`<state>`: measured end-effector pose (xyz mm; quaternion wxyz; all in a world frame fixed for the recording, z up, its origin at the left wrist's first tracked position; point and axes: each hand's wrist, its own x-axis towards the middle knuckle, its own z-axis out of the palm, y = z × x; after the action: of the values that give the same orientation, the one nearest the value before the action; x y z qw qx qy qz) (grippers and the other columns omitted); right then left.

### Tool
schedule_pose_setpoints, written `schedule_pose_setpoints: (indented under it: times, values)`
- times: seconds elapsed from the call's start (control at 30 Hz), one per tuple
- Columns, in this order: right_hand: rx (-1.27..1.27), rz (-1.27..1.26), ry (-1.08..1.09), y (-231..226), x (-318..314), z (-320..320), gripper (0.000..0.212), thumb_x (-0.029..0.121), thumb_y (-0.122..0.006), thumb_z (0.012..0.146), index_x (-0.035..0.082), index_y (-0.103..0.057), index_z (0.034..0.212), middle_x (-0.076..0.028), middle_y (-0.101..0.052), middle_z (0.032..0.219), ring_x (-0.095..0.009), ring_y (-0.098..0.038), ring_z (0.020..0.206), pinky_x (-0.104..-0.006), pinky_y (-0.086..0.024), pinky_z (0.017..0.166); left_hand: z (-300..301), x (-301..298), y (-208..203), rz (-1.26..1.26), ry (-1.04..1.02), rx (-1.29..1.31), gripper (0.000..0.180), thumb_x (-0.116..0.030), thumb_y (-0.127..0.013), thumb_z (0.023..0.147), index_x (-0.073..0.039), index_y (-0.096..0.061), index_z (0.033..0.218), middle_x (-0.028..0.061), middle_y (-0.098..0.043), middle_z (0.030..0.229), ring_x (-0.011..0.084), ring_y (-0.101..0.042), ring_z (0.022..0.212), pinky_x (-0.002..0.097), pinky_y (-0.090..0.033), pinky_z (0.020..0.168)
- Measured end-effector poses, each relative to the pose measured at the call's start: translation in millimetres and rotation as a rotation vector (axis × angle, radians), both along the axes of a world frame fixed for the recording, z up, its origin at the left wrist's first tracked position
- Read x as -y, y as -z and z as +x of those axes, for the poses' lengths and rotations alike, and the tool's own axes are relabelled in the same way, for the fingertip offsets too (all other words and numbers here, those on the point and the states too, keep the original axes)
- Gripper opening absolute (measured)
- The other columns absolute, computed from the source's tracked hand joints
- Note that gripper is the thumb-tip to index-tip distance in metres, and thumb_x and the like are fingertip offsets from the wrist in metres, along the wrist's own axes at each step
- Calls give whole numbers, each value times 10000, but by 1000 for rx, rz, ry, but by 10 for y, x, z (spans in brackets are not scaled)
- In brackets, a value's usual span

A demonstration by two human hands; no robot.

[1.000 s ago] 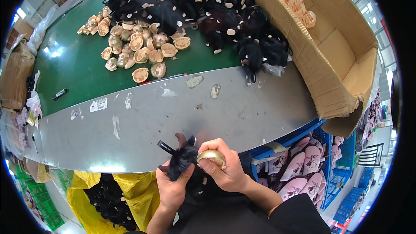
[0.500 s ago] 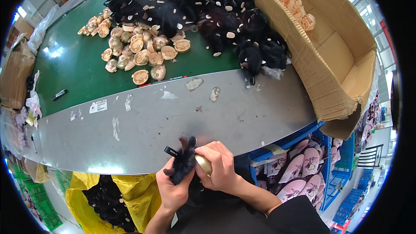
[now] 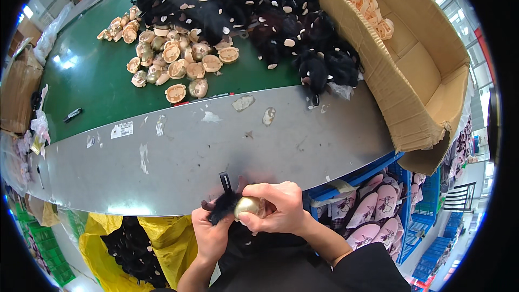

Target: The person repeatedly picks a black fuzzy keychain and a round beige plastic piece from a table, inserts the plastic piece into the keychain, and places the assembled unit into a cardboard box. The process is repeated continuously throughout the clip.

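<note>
Just off the near edge of the metal table, my left hand [image 3: 208,238] is closed round a small black furry plush piece [image 3: 224,206]. Brownish ear-like tips and a black ribbon tag [image 3: 225,183] stick out of it. In my right hand [image 3: 284,208], thumb and fingers grip a shiny gold rounded plastic shell [image 3: 247,207]. The shell presses against the right side of the fur; whether the two are joined I cannot tell. Across the table lies a heap of similar shells [image 3: 177,68], gold outside and peach inside, beside a large pile of black furry pieces [image 3: 216,2].
A cardboard box [image 3: 427,70] with peach bands [image 3: 357,0] stands at the right. Below it, blue crates [image 3: 403,184] hold pink slippers [image 3: 365,211]. A yellow bag [image 3: 181,243] with black furry pieces hangs open at the lower left. A marker [image 3: 72,114] lies on the green mat [image 3: 102,86].
The plush piece has tilted and its ribbon tag now points up. My right hand has turned, bringing the gold shell more into view against the fur.
</note>
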<state>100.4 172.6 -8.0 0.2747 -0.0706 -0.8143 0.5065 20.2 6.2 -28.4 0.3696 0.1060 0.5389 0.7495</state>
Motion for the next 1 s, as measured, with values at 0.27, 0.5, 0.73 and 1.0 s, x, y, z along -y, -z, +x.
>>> schedule_pose_setpoints:
  times: [0.27, 0.5, 0.73, 1.0]
  values:
    - [77, -611, -154, -16, 15, 32, 339, 201, -832, 859, -17, -648, 1044, -59, -725, 786, -56, -644, 666, -199, -475, 584, -35, 75, -105, 174, 67, 557, 556, -249, -823, 844, 12, -610, 1286, 99, -700, 1167, 217, -686, 1077, 377, -541, 980]
    - [27, -982, -323, 91, -26, 51, 343, 217, -757, 946, -11, -597, 1146, -64, -703, 932, -74, -645, 806, -218, -518, 693, 83, 122, -13, 329, 84, 708, 484, -205, -821, 868, 23, -640, 1255, 126, -719, 1149, 239, -701, 1060, 385, -548, 980]
    - [19, -1122, -421, 99, -38, -5, 448, 312, -768, 926, -34, -581, 1142, -67, -684, 924, -68, -612, 779, -206, -484, 687, 153, 136, -16, 417, 138, 706, 505, -153, -868, 792, 44, -649, 1203, 121, -730, 1057, 223, -716, 955, 337, -571, 889]
    - [-71, -1088, -479, 160, -35, -16, 379, 186, -753, 928, -32, -579, 1185, -74, -691, 974, -63, -616, 831, -197, -493, 718, 216, 82, -84, 465, 124, 659, 554, -28, -829, 734, 57, -627, 1243, 139, -721, 1040, 216, -708, 947, 334, -574, 885]
